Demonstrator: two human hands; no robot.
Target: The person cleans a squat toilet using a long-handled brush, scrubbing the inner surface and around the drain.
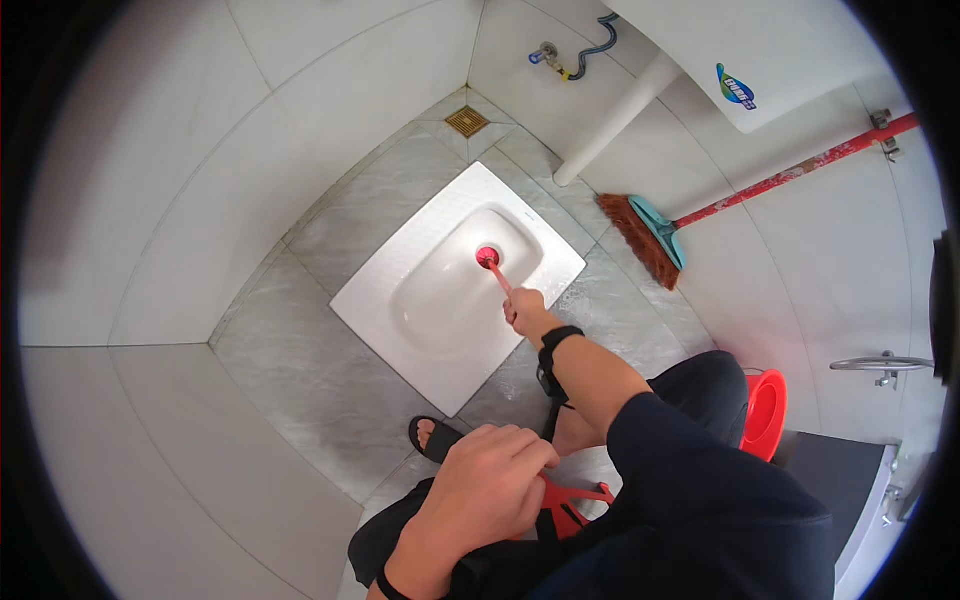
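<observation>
My right hand (526,312) is closed around the pink handle of a toilet brush (499,277). The brush's reddish head sits in the drain hole of a white squat toilet (440,385), set in the floor. A black watch (551,362) is on my right wrist. My left hand (490,478) rests low in front of me, above my bent leg, with its fingers curled in. Its palm side is hidden, so whether it holds anything does not show. Just beside it is part of a red plastic object (572,508), mostly covered by my body.
A broom (648,238) with brown bristles and a red pole leans at the right wall. A white pipe (618,120) comes down beyond the toilet, near a brass floor drain (467,121). A red bucket (765,415) stands by my right knee. Tiled walls enclose the space.
</observation>
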